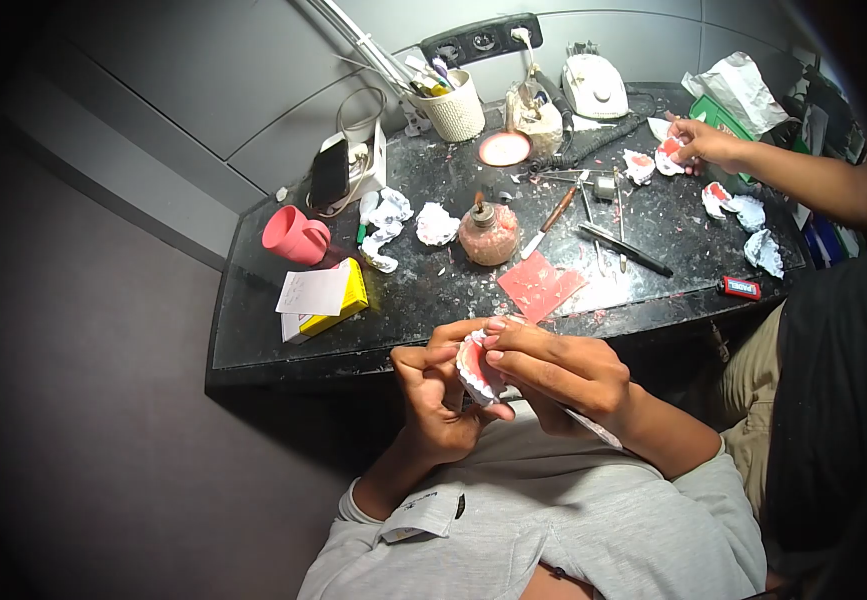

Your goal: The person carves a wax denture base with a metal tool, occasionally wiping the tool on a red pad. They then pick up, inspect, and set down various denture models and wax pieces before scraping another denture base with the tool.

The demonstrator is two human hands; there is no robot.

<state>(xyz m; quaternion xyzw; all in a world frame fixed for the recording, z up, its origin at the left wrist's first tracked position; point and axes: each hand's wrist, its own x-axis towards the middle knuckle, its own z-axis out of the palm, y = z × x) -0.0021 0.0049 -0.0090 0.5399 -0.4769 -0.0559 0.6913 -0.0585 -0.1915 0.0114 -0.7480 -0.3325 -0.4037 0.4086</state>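
My left hand (433, 395) is closed around a white plaster dental cast (475, 380) with pink-red wax (471, 357) along its inner side. The fingers of my right hand (563, 370) press on that wax from the other side. A thin, pale flat tool (595, 428) sticks out below my right palm, tucked in that hand; its other end is hidden. In front of my hands, a red wax sheet (541, 287) lies by the table edge, near a spirit burner (488, 232) and a wooden-handled wax knife (550, 220).
The dark table (403, 330) holds white plaster pieces (437, 225), a pink mug (296, 236), a yellow box (338, 305), a phone (330, 172), a pen cup (453, 110) and a black pen-like tool (625, 249). At right, another person's hand (698, 145) holds a cast with red wax.
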